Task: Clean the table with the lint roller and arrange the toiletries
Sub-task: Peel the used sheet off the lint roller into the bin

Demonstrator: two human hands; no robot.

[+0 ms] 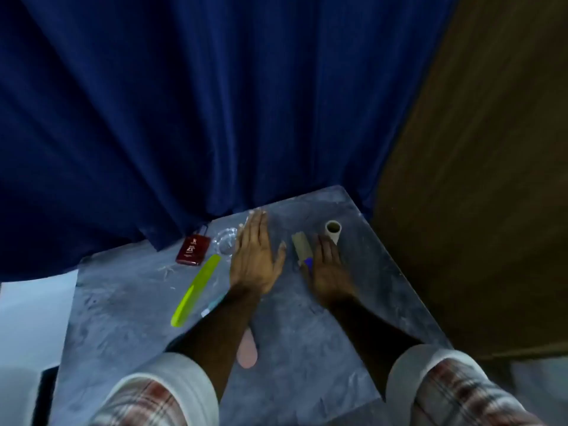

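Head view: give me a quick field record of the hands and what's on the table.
left hand: flat, open, palm down on table
right hand: over lint roller, grip unclear
cardboard tube: upright, beyond right hand
green case: lying left of left forearm
red box: far left, by curtain
pink item: near, partly hidden by left forearm

Ahead of you a deep blue curtain (199,103) hangs in heavy folds, filling most of your view and dropping behind the far edge of the grey, mottled tabletop (295,333). To your right stands a dark brown wooden panel (479,179), dimly lit. Down at your left you see a strip of pale floor (27,318), brighter than the rest.
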